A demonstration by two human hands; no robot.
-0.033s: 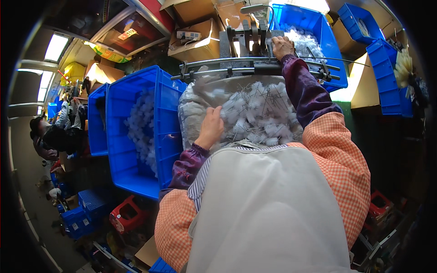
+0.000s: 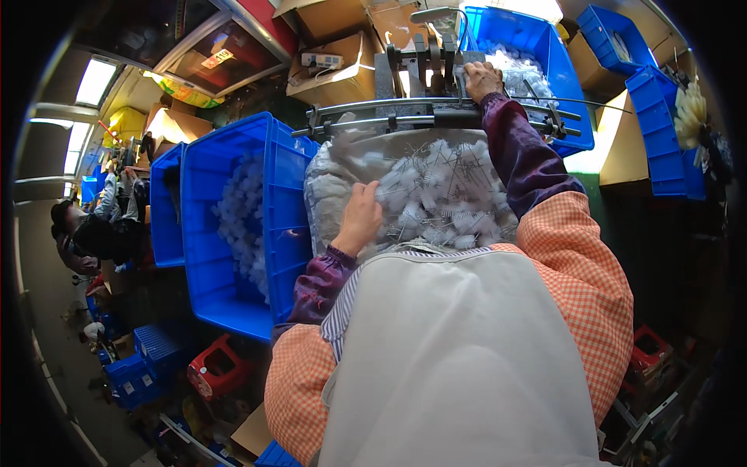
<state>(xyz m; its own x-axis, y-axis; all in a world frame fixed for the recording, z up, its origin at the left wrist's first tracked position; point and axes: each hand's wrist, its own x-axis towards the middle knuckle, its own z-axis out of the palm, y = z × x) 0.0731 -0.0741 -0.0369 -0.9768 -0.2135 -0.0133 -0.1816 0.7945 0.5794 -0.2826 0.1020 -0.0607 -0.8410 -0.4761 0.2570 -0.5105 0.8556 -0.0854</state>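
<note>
My left hand (image 2: 361, 219) is at the left side of a heap of white translucent plastic pieces with thin metal wires (image 2: 443, 194). Its fingers are bent together near the tips of a few wires; what they pinch, if anything, is too small to make out. The heap lies in a pale cloth-lined tray (image 2: 323, 187) right in front of me. Further off, my right hand (image 2: 484, 82) is curled over the right end of a dark metal machine (image 2: 428, 66), whose steel rods (image 2: 373, 121) run across the tray's far edge. What lies under those fingers is hidden.
Left of the tray stands a tilted blue bin (image 2: 284, 226) holding white pieces. Another blue bin (image 2: 572, 78) with similar pieces is behind my right hand. Cardboard boxes (image 2: 338, 74) sit behind the machine. At far left a person (image 2: 101, 229) works; a red stool (image 2: 218, 366) is lower left.
</note>
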